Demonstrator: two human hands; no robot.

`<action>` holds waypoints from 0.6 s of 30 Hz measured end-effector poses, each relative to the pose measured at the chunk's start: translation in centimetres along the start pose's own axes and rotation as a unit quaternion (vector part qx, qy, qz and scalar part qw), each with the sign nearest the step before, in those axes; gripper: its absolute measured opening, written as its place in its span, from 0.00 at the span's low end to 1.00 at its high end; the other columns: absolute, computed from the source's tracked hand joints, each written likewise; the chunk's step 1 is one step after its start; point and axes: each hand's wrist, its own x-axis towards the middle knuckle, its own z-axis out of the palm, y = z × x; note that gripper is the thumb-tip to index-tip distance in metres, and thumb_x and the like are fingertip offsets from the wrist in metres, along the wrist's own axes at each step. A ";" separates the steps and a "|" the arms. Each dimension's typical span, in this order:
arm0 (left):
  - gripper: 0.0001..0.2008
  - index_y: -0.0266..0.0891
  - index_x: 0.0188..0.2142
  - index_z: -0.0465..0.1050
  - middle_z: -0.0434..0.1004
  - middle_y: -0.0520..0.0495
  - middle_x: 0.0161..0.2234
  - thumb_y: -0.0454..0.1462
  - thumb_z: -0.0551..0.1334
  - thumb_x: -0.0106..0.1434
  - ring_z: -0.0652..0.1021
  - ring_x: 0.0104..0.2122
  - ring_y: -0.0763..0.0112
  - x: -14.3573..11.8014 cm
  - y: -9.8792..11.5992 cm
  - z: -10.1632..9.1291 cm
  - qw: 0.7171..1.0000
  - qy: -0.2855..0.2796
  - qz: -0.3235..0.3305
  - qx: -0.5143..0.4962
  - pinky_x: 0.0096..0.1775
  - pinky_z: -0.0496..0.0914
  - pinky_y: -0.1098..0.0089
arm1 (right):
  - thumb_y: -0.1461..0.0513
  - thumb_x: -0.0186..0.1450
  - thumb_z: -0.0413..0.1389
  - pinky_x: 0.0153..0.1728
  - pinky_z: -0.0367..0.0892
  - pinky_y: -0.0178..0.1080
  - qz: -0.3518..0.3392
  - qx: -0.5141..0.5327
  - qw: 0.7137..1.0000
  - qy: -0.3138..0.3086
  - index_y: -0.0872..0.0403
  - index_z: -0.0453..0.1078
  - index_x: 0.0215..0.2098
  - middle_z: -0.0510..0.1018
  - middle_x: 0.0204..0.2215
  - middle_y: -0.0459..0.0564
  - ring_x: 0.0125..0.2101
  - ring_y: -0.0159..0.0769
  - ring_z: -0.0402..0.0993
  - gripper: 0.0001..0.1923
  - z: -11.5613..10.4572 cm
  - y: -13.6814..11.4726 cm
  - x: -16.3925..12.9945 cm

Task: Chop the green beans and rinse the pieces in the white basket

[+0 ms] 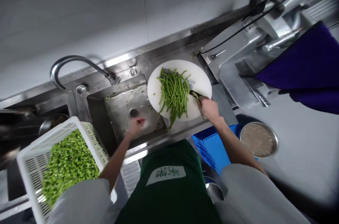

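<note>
A round white cutting board [201,76] lies on the steel counter with a pile of long green beans [173,93] on it. My right hand [209,108] grips the dark handle of a knife [192,89], its blade lying beside the beans. My left hand [135,127] is blurred over the steel sink [124,107], left of the board; it seems to pinch something small and red, but I cannot tell what. A white slotted basket [31,157] full of chopped green bean pieces [69,164] sits at the lower left.
A curved faucet [71,62] rises behind the sink. A steel machine [249,58] with a black cable stands at the right, with a purple cloth [307,68] beside it. Below the counter are a blue crate [212,146] and a metal bowl [259,140] of greyish contents.
</note>
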 end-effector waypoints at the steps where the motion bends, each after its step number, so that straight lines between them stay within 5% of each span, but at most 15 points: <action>1: 0.03 0.44 0.29 0.81 0.76 0.48 0.23 0.34 0.71 0.56 0.73 0.23 0.64 -2.2 -0.2 3.9 0.999 -0.046 -0.006 0.006 0.30 0.70 0.61 | 0.58 0.80 0.48 0.44 0.72 0.45 -0.010 0.022 1.000 0.011 0.60 0.79 0.57 0.84 0.50 0.67 0.46 0.52 0.84 0.21 -0.6 0.5 0.4; 4: 0.09 0.46 0.33 0.82 0.71 0.51 0.22 0.38 0.77 0.52 0.72 0.25 0.64 -6.0 0.3 13.4 0.995 -0.095 -0.011 0.026 0.32 0.70 0.60 | 0.57 0.80 0.47 0.43 0.70 0.41 -0.073 0.097 0.993 0.000 0.60 0.81 0.47 0.86 0.40 0.62 0.43 0.49 0.84 0.22 -2.3 0.3 2.8; 7: 0.13 0.43 0.26 0.74 0.68 0.50 0.24 0.44 0.72 0.61 0.73 0.29 0.63 -7.1 1.3 17.7 0.996 -0.059 0.006 0.063 0.39 0.72 0.60 | 0.56 0.81 0.48 0.44 0.70 0.41 -0.124 0.110 0.986 0.000 0.61 0.81 0.51 0.86 0.45 0.64 0.46 0.50 0.82 0.22 -2.7 -1.8 4.6; 10: 0.15 0.42 0.25 0.70 0.73 0.45 0.30 0.43 0.67 0.66 0.75 0.34 0.61 -8.1 2.3 17.7 0.996 -0.012 0.023 0.088 0.43 0.72 0.60 | 0.59 0.81 0.45 0.45 0.70 0.40 -0.224 0.096 0.970 0.010 0.59 0.75 0.63 0.82 0.54 0.65 0.47 0.47 0.81 0.22 -1.4 -3.7 3.3; 14: 0.14 0.42 0.27 0.69 0.74 0.46 0.29 0.42 0.63 0.69 0.74 0.32 0.63 -9.9 4.6 16.3 0.991 -0.011 0.038 0.127 0.40 0.69 0.62 | 0.65 0.79 0.48 0.46 0.70 0.40 -0.469 0.029 0.876 -0.111 0.50 0.74 0.66 0.77 0.62 0.58 0.46 0.42 0.82 0.22 1.9 -4.5 -1.1; 18: 0.19 0.42 0.29 0.70 0.73 0.48 0.25 0.49 0.60 0.73 0.74 0.28 0.65 -11.5 7.5 14.8 0.991 -0.022 0.030 0.129 0.36 0.68 0.64 | 0.64 0.79 0.48 0.48 0.73 0.43 -0.493 -0.014 0.863 -0.111 0.50 0.75 0.67 0.75 0.64 0.61 0.53 0.48 0.81 0.22 4.0 -4.7 -2.9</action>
